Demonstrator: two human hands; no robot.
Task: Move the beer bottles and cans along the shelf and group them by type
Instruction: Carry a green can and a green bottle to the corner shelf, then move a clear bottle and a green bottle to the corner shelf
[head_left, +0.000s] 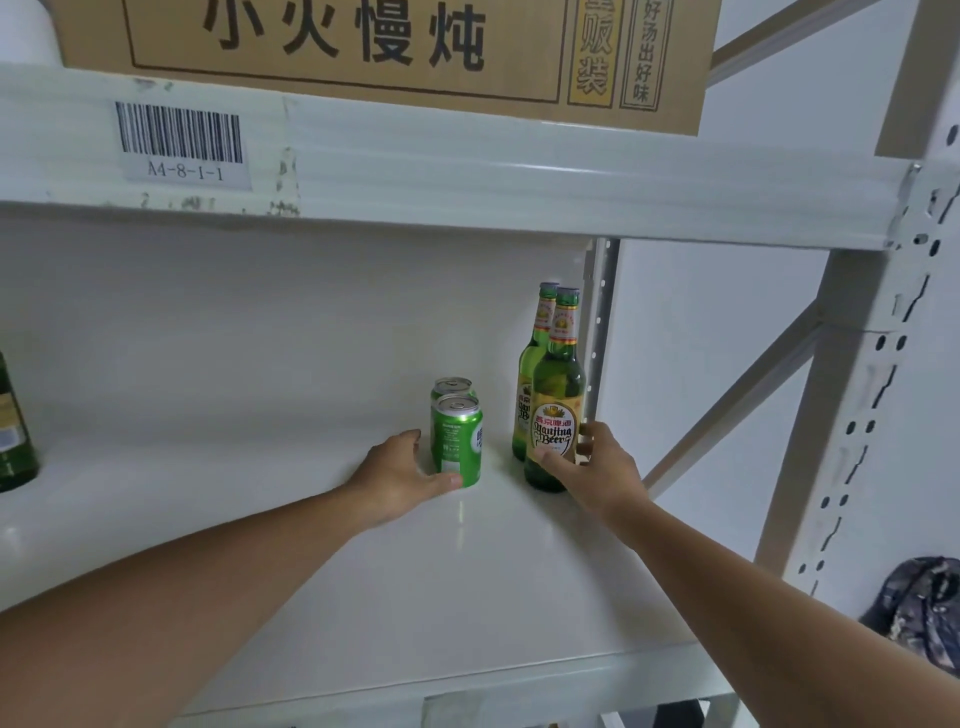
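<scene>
Left hand (402, 475) curls round the front green can (457, 441); right hand (592, 467) grips the front Yanjing Beer bottle (555, 395). Another bottle (13, 431), frame's left edge, is cut off.

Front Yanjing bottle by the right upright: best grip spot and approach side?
Take the front bottle round its wide labelled body, coming from the front right, as the right hand does. It stands upright; the rear bottle crowds its back left, and the neck is narrow and probably less steady.

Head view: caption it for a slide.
Left hand grips the front green can; right hand grips the front beer bottle on the white shelf.
</scene>
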